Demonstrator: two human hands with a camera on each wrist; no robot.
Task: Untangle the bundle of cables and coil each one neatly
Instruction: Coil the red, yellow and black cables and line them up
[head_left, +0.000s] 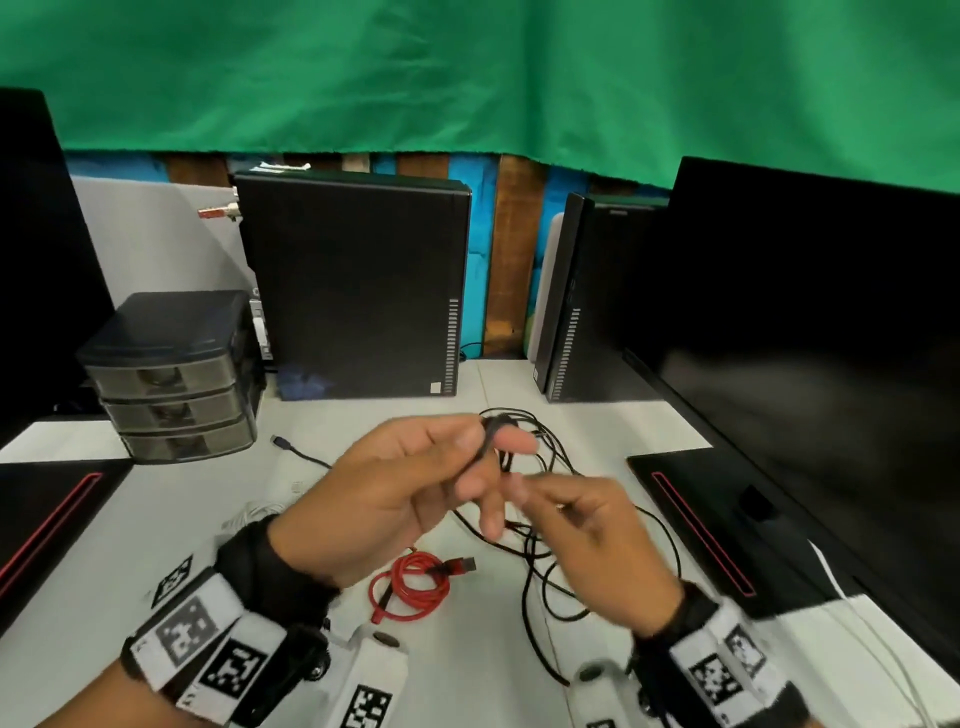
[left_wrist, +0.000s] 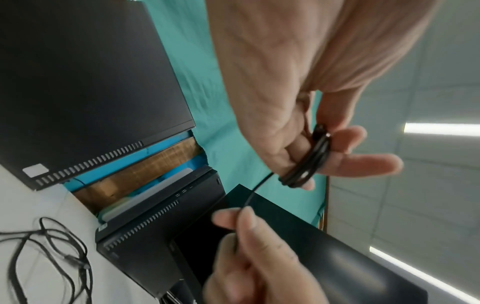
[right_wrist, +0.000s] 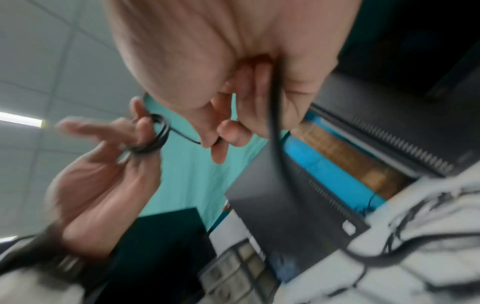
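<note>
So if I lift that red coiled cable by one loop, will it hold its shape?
Probably not. The red cable shows no tie, so its loops would likely sag and spread. It looks thin and light. The loose plug end may dangle free.

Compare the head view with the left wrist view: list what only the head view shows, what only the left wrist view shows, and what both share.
Only the head view shows the coiled red cable lying on the white desk, the small drawer unit and the marker wristbands.

Only the left wrist view shows the ceiling lights and, close up, the black turns wrapped round the left hand's fingers.

Both show the left hand holding the black cable, the right hand pinching its strand, the loose black tangle and the black computer towers.
</note>
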